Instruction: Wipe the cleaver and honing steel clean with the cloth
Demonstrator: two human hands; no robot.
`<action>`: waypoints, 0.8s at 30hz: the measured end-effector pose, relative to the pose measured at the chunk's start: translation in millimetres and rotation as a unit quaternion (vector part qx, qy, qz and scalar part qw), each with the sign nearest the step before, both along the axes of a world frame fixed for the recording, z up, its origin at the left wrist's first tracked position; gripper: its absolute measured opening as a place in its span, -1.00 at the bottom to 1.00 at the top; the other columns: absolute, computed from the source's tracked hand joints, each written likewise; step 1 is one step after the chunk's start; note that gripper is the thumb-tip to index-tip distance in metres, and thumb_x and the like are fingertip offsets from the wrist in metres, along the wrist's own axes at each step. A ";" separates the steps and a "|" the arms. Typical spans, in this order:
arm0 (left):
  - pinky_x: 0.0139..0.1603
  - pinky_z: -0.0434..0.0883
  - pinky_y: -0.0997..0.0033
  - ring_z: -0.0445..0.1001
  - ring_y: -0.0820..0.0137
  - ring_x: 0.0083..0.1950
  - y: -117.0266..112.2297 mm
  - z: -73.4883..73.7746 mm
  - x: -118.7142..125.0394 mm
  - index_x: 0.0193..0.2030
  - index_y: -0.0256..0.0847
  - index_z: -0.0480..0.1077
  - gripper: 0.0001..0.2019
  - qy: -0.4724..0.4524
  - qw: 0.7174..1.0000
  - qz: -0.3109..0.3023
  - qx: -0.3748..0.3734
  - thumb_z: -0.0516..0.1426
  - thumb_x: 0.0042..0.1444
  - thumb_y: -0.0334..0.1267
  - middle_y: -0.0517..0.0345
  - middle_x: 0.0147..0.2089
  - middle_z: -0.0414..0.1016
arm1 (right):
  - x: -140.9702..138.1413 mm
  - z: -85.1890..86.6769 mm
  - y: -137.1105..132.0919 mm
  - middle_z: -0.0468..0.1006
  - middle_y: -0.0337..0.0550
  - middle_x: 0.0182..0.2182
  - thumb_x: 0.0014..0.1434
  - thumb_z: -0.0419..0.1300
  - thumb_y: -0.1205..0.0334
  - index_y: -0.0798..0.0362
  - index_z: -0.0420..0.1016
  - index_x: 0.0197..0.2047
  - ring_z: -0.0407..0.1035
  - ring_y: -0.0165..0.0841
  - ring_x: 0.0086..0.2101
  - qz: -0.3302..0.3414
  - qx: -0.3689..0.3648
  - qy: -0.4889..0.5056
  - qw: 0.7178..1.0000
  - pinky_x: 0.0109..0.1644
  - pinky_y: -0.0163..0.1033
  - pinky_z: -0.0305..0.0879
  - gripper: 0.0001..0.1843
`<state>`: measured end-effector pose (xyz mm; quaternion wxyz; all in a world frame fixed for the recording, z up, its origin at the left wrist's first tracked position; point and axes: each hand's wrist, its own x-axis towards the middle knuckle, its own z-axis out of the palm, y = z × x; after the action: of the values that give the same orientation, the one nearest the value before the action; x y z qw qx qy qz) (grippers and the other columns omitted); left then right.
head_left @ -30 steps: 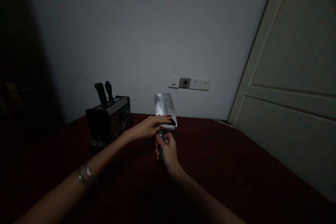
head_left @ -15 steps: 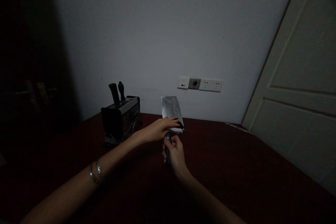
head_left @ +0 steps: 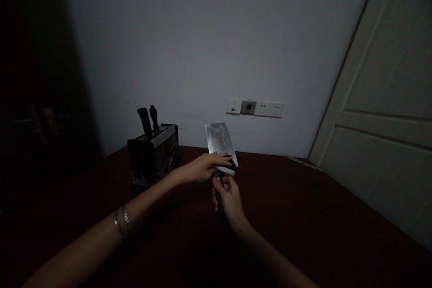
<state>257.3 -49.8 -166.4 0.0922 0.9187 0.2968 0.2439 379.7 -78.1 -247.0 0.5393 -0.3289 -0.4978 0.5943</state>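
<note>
A cleaver with a broad silvery blade (head_left: 218, 138) is held up in front of me, its blade pointing away toward the wall. My right hand (head_left: 231, 200) is wrapped round its dark handle (head_left: 219, 195), thumb along the top. My left hand (head_left: 211, 165) reaches across the lower blade, palm down, fingers pointing right. A black piece (head_left: 234, 165) shows at those fingertips, and a whitish part (head_left: 226, 171) lies just below them. Whether it is a cloth, I cannot tell. The blade's lower part is hidden by the left hand.
A black and grey knife block (head_left: 153, 148) with two dark-handled tools (head_left: 144, 120) stands on the left of the dark red table (head_left: 286, 198). Behind is a pale wall with sockets (head_left: 269, 109). A panelled door (head_left: 378, 144) is on the right.
Both hands have come slightly lower in view, and the cleaver's blade is tilted a little more. The right hand keeps its grip. The whole view has shifted slightly.
</note>
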 end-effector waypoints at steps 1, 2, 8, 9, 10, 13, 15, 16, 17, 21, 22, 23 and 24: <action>0.25 0.08 0.20 0.03 0.40 0.28 1.6 -2.5 2.9 0.07 -0.16 0.30 -0.44 0.003 1.000 0.007 0.010 -0.08 -0.05 -0.67 0.10 0.20 0.21 | -0.6 -1.1 0.0 0.28 -0.49 -0.70 -0.03 0.14 0.02 0.00 0.09 -0.44 0.09 -0.58 -0.80 -0.004 0.003 0.001 1.000 -0.83 -0.48 0.00 -0.69; 0.24 0.09 0.19 0.04 0.40 0.28 3.5 -5.3 6.2 0.06 -0.17 0.30 -0.46 0.006 1.000 0.015 0.019 -0.08 -0.04 -0.67 0.08 0.20 0.21 | -1.2 -2.0 0.0 0.27 -0.49 -0.70 -0.03 0.14 0.04 0.00 0.09 -0.45 0.08 -0.58 -0.80 -0.005 0.006 0.002 1.000 -0.83 -0.49 0.00 -0.71; 0.21 0.15 0.18 0.08 0.38 0.26 11.0 -16.9 22.9 0.03 -0.24 0.31 -0.50 -0.005 0.994 0.036 0.101 -0.05 -0.04 -0.65 -0.01 0.18 0.23 | 2.1 -0.1 1.7 0.27 -0.51 -0.73 -0.07 0.14 0.13 -0.01 0.08 -0.47 0.07 -0.57 -0.82 0.018 0.001 -0.009 1.000 -0.84 -0.48 0.01 -0.75; 0.20 0.16 0.18 0.09 0.38 0.26 10.2 -16.4 22.9 0.03 -0.24 0.31 -0.50 -0.011 0.992 0.034 0.118 -0.05 -0.05 -0.66 -0.01 0.18 0.23 | 4.3 0.8 2.8 0.27 -0.50 -0.73 -0.07 0.15 0.11 -0.01 0.07 -0.47 0.08 -0.57 -0.82 0.017 -0.001 -0.006 1.000 -0.84 -0.47 0.01 -0.73; 0.20 0.17 0.17 0.09 0.38 0.26 8.6 -15.0 21.9 0.03 -0.25 0.31 -0.51 -0.019 0.990 0.031 0.135 -0.06 -0.05 -0.66 -0.02 0.18 0.23 | 7.0 1.6 4.3 0.28 -0.50 -0.73 -0.08 0.16 0.08 -0.01 0.07 -0.48 0.08 -0.57 -0.82 0.014 -0.001 -0.005 1.000 -0.84 -0.47 0.01 -0.70; 0.22 0.12 0.09 0.03 0.36 0.28 1.2 -6.9 13.2 0.06 -0.26 0.28 -0.48 -0.057 0.978 0.028 0.197 -0.08 -0.05 -0.66 -0.03 0.21 0.19 | 17.5 3.5 9.9 0.30 -0.47 -0.72 -0.08 0.18 -0.02 0.00 0.08 -0.49 0.10 -0.57 -0.81 -0.001 0.011 -0.014 1.000 -0.83 -0.48 0.01 -0.64; 0.23 0.07 0.02 -0.01 0.36 0.30 -2.4 -2.5 3.7 0.11 -0.23 0.24 -0.41 -0.092 0.967 0.039 0.235 -0.11 -0.08 -0.69 -0.01 0.24 0.14 | 25.5 4.5 14.0 0.31 -0.45 -0.70 -0.07 0.18 -0.05 0.02 0.11 -0.50 0.10 -0.58 -0.80 -0.014 0.016 -0.026 0.999 -0.83 -0.48 0.02 -0.62; 0.24 0.06 0.00 -0.01 0.36 0.30 -2.9 -2.1 -1.7 0.12 -0.21 0.22 -0.37 -0.110 0.962 0.049 0.247 -0.12 -0.10 -0.70 0.02 0.24 0.13 | 29.4 5.0 15.8 0.32 -0.43 -0.70 -0.07 0.19 -0.06 0.03 0.12 -0.50 0.11 -0.58 -0.80 -0.021 0.017 -0.030 0.999 -0.83 -0.48 0.03 -0.61; 0.24 0.05 -0.01 -0.01 0.36 0.30 -2.3 -3.4 -7.3 0.13 -0.19 0.21 -0.35 -0.125 0.957 0.060 0.254 -0.13 -0.12 -0.72 0.03 0.25 0.12 | 33.1 5.7 17.2 0.32 -0.43 -0.69 -0.08 0.20 -0.07 0.04 0.14 -0.51 0.11 -0.58 -0.79 -0.028 0.016 -0.033 0.999 -0.83 -0.48 0.04 -0.61; 0.24 0.06 0.00 0.03 0.35 0.28 8.7 -29.5 -28.4 0.12 -0.19 0.24 -0.35 -0.158 0.955 0.105 0.227 -0.13 -0.13 -0.71 0.03 0.23 0.16 | 43.4 8.8 18.2 0.32 -0.40 -0.69 -0.14 0.24 -0.08 0.06 0.17 -0.53 0.12 -0.58 -0.79 -0.045 0.013 -0.022 0.999 -0.82 -0.47 0.06 -0.58; 0.24 0.06 0.00 0.05 0.34 0.28 11.9 -40.5 -32.6 0.11 -0.19 0.25 -0.35 -0.161 0.958 0.115 0.207 -0.14 -0.13 -0.70 0.03 0.22 0.18 | 44.4 9.6 17.2 0.33 -0.40 -0.69 -0.14 0.25 -0.08 0.06 0.18 -0.53 0.13 -0.58 -0.79 -0.045 0.012 -0.017 0.999 -0.82 -0.47 0.06 -0.58; 0.24 0.07 0.00 0.07 0.34 0.27 14.6 -52.6 -36.0 0.11 -0.18 0.26 -0.35 -0.158 0.963 0.122 0.182 -0.14 -0.13 -0.70 0.03 0.21 0.19 | 44.7 10.4 16.0 0.33 -0.39 -0.69 -0.15 0.25 -0.08 0.06 0.18 -0.53 0.13 -0.58 -0.79 -0.043 0.012 -0.011 0.999 -0.82 -0.46 0.06 -0.58; 0.23 0.08 0.02 0.08 0.34 0.26 16.4 -65.2 -38.5 0.11 -0.18 0.26 -0.35 -0.148 0.969 0.126 0.153 -0.15 -0.13 -0.69 0.04 0.21 0.20 | 44.4 11.2 14.4 0.33 -0.39 -0.69 -0.15 0.26 -0.07 0.06 0.19 -0.53 0.13 -0.58 -0.79 -0.039 0.011 -0.004 0.999 -0.82 -0.46 0.06 -0.58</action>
<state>218.8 -33.4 -231.7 -0.0382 0.8308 0.3524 0.4291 424.1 -63.7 -235.8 0.5634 -0.3443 -0.4934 0.5662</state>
